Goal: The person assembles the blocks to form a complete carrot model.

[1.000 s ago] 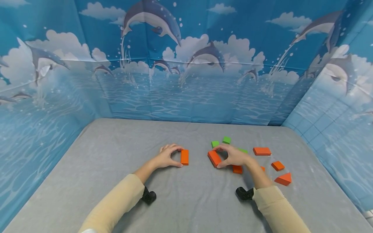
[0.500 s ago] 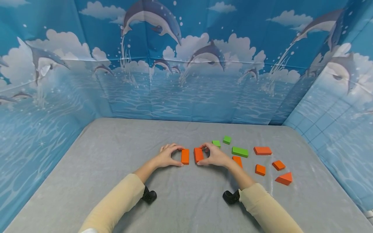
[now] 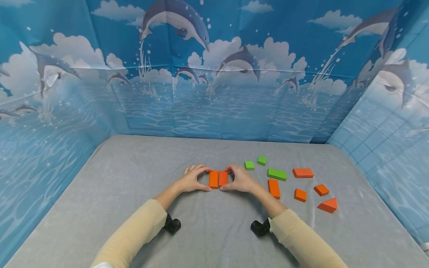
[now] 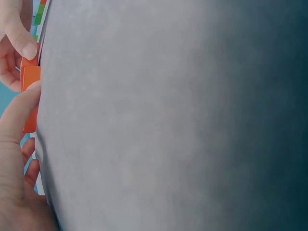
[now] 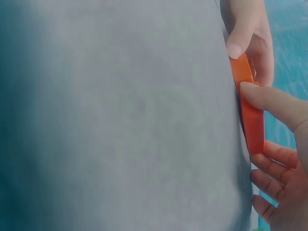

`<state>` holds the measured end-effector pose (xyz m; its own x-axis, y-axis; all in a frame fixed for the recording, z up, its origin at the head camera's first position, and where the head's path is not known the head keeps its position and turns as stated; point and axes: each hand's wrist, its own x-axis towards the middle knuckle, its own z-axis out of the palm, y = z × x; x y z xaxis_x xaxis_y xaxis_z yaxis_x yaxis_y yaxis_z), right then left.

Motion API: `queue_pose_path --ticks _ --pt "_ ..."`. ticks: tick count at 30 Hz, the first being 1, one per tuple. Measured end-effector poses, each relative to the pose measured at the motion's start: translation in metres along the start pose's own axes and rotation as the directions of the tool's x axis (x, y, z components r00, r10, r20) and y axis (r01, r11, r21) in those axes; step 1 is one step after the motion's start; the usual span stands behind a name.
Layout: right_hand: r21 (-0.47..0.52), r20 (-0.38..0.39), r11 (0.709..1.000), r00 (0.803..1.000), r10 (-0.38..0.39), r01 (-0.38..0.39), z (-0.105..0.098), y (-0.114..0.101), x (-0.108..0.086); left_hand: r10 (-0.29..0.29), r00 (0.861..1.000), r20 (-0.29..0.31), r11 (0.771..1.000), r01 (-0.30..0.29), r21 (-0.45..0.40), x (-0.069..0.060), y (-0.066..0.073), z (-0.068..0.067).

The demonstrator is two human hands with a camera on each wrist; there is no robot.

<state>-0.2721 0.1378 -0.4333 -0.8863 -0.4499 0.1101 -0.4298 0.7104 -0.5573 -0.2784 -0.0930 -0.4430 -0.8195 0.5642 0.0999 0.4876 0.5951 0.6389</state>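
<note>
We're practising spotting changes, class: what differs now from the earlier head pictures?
The right hand moved its red-orange block leftward and straightened it beside the orange block. Nothing was let go. The left hand kept its hold; the loose blocks stayed put.

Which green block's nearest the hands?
The leftmost green block, just beyond the right hand; the other small block is farther back, the long block farther right.

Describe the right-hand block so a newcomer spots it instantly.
On the grey surface, find the left hand and right hand facing each other. Between them, the right hand pinches the red-orange block. It looks redder than the left hand's orange block beside it.
</note>
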Motion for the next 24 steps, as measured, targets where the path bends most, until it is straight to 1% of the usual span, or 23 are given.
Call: queue_pose_path --ticks 5,10,14,17,19,21,24 --pt "-0.029 -0.002 0.999 1.0 -0.02 0.02 0.001 -0.001 0.0 -0.005 1.0 0.0 1.0 0.005 0.008 0.0 0.0 0.0" --pt "-0.055 -0.002 0.998 1.0 -0.009 0.009 0.002 -0.002 -0.001 -0.009 1.0 0.002 1.0 0.009 0.013 0.001 -0.001 0.001" --pt "-0.06 -0.005 0.998 1.0 -0.013 0.013 0.002 -0.003 -0.001 -0.004 1.0 -0.003 1.0 0.004 0.011 0.0 -0.002 0.001" --pt "-0.053 0.004 0.998 1.0 -0.03 0.03 0.001 -0.003 -0.001 -0.01 1.0 0.001 1.0 0.01 0.013 0.0 -0.002 0.001" --pt "-0.019 0.021 0.999 0.999 -0.037 0.037 -0.001 -0.002 -0.002 -0.012 1.0 0.003 1.0 0.012 0.018 0.0 -0.002 0.001" --pt "0.036 0.036 0.998 0.998 -0.048 0.047 -0.006 0.0 -0.004 -0.019 1.0 0.009 1.0 0.019 0.021 0.001 -0.002 0.001" --pt "0.133 0.056 0.99 0.997 -0.045 0.038 -0.018 0.005 -0.011 -0.018 1.0 0.011 1.0 0.017 0.02 0.001 -0.002 0.001"
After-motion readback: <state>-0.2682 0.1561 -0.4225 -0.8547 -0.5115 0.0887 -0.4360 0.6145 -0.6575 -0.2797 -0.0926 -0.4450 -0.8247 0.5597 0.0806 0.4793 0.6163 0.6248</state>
